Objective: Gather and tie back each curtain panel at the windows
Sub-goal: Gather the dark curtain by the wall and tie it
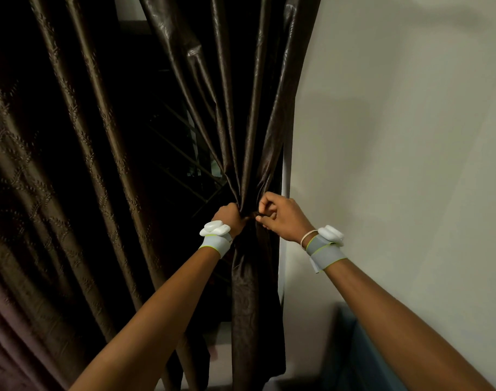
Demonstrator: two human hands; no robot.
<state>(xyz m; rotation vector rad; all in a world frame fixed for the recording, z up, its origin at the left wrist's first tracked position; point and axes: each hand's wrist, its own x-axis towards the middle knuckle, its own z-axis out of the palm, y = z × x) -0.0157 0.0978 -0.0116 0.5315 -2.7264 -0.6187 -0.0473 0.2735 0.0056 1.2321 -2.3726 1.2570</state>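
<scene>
A plain pale wall (396, 136) fills the right half of the frame, dimly lit. At lower right, a dark blue-grey furniture edge (362, 351) sits against it. A second dark brown curtain panel (57, 165), embossed with a leaf pattern, hangs loose across the left side. Between the panels, a dark window with a diagonal grille (184, 153) shows through.

The gathered curtain panel (241, 108) hangs at centre, beside the wall, pinched to a narrow waist. The left hand (230, 215) grips the bunched folds in a fist. The right hand (283, 218), fingers curled, pinches something small and dark at the gather; it cannot be identified. Both wrists wear grey bands with white sensors (215, 228).
</scene>
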